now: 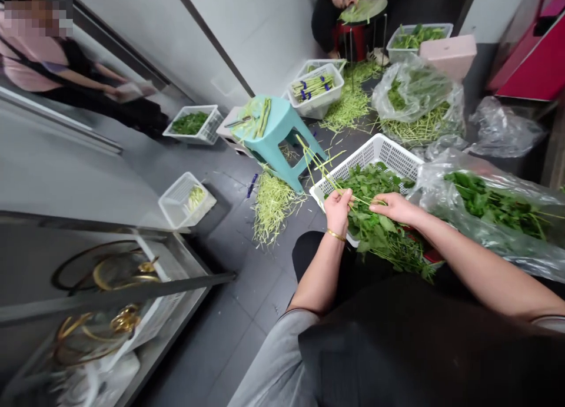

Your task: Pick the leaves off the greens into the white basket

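Long thin green stems (322, 170) are pinched in my left hand (338, 209), their ends pointing away toward the stool. To its right, my right hand (392, 208) closes its thumb and fingers on the leafy part of the same stems. Both hands are above a white perforated basket (388, 148) with leafy greens (375, 180) in it. More leafy greens (392, 242) spread over the near side of the basket, by my lap. A clear plastic bag (489, 248) of greens lies right of my right hand.
A teal stool (282, 127) bears peeled stalks. Stem scraps (273, 207) litter the floor below it. White baskets (318, 103) and another plastic bag (419, 101) stand beyond. A person (338, 6) works at a round stool; another person (48, 71) stands left. A metal rack (176, 289) is at left.
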{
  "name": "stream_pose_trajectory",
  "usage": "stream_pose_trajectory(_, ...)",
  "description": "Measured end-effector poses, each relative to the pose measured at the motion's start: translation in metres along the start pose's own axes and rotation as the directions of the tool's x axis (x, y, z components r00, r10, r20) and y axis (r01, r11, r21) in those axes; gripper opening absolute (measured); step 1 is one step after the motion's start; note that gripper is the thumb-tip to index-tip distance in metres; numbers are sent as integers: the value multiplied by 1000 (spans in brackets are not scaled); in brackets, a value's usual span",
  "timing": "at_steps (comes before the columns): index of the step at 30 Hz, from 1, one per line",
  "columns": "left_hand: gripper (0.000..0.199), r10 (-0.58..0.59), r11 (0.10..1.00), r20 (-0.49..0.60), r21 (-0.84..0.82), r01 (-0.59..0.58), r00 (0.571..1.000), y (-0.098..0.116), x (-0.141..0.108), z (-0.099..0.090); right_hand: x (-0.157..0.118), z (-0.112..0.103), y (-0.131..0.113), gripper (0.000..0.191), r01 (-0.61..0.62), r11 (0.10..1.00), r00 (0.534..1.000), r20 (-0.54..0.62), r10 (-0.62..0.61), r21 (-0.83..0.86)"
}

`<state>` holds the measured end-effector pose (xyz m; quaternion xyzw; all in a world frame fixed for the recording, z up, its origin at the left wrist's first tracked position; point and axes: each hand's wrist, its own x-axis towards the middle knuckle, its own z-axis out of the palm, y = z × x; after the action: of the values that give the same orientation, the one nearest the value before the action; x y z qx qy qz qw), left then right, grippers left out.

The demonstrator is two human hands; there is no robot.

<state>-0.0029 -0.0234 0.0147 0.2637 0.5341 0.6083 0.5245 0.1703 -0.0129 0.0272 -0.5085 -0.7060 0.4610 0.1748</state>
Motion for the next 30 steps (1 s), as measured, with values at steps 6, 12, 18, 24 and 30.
stream_pose_trajectory(6,33,-41,999,-94,-20,39,995,2,24,-20,27,8,-2,28,100,994,990,100,-95,-49)
stream_pose_trajectory(12,32,57,995,-278,-67,-79,959,6,42,-34,73,9,42,37,-124,959,915,-344,210,256)
stream_pose_trajectory(18,32,86,996,-278,-14,-93,957,2,47,-35,99,-9,47,46,-116,950,925,-380,-3,-290)
stream_pose_trajectory(24,32,29,999,-180,-15,-33,983,-1,44,-27,53,21,-7,32,373,784,927,157,-342,-497)
stream_pose_trajectory(30,40,-95,989,154,130,75,983,-7,10,-16,0,24,-10,30,285,804,957,103,-272,-522)
